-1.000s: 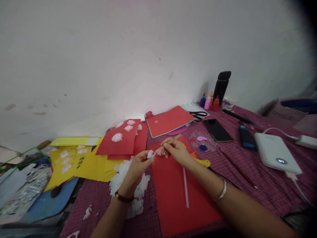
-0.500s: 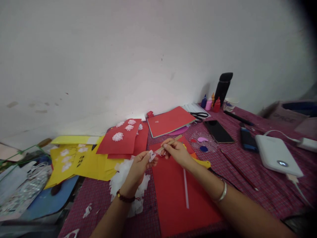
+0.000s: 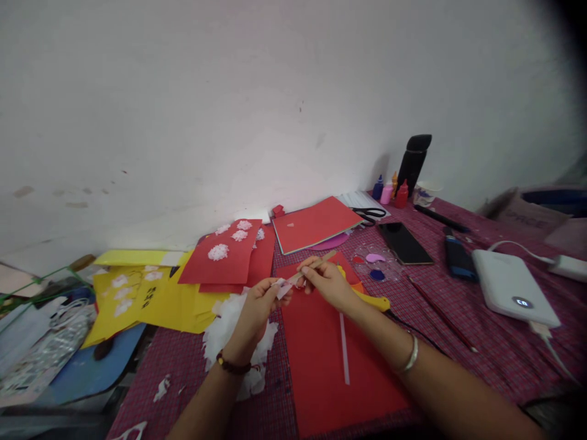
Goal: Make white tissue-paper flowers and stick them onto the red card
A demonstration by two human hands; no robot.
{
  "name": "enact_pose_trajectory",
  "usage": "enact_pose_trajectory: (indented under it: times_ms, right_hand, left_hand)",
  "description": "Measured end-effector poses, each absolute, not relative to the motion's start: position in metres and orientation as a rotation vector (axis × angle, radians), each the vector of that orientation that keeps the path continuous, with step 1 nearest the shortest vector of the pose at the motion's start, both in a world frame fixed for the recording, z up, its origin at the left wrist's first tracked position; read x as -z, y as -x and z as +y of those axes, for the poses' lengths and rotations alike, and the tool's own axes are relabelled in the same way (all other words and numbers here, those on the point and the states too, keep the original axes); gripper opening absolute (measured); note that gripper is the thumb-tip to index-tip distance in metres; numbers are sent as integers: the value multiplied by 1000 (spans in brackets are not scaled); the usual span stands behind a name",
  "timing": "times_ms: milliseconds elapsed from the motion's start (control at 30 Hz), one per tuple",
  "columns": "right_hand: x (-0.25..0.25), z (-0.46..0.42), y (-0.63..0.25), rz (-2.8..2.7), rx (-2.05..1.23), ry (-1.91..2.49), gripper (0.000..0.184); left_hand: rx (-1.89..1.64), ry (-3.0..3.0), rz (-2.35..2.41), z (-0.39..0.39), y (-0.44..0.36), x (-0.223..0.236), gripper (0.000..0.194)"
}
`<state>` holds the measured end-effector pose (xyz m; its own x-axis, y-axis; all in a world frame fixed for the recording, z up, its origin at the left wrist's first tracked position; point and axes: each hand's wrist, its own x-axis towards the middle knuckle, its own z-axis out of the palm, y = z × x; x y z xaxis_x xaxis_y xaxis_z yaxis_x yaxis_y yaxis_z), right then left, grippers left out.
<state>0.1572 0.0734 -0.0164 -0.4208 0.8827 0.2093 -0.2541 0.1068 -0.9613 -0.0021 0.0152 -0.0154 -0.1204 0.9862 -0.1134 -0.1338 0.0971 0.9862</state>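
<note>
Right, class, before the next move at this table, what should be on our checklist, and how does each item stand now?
1. White paper piece pinched in the left hand: ok.
2. Wooden stick gripped in the right hand: ok.
3. Stick touching the paper piece: cannot tell; they meet too finely to judge.
4. Red sheet bare: not ok, a pale strip lies on it.
5. Palette holding paint: ok, red, pinkish and blue show.
6. Corded yellow tool switched off: cannot tell.
</note>
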Motion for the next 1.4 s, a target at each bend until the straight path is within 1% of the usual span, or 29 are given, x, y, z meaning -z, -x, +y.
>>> enact_pose_trajectory:
  times_ms: [233, 367, 467, 767, 867, 1033, 1267, 1400]
  right_hand:
    - [17, 74, -158, -1430, -1494, 663, 23]
    - [17, 75, -158, -1385, -1511, 659, 24]
    - [17, 75, -157, -1352, -1524, 654, 24]
    - [20, 74, -154, -1281, -1586, 615, 23]
    - [20, 72, -153, -1255, -1596, 621, 23]
    - [17, 65, -151, -1161, -1625, 617, 22]
    - [22, 65, -151, -1082, -1726, 594, 26]
    - [19, 66, -150, -1132, -1637, 663, 29]
  left_hand:
    - [-1358, -880, 1107, 14, 2, 13, 22]
    - [-1466, -843, 1038, 13, 0, 11, 24]
    - [-1464, -826, 1016, 11, -2, 10, 25]
    - [-1483, -750, 928, 14, -3, 20, 13]
    - [-1516, -826, 989, 15, -4, 22, 11]
    - [-1582, -996, 1220, 15, -3, 25, 16]
    - [-1539, -1485, 1500, 11, 3, 25, 17]
    - [-1521, -1738, 1529, 6, 0, 20, 14]
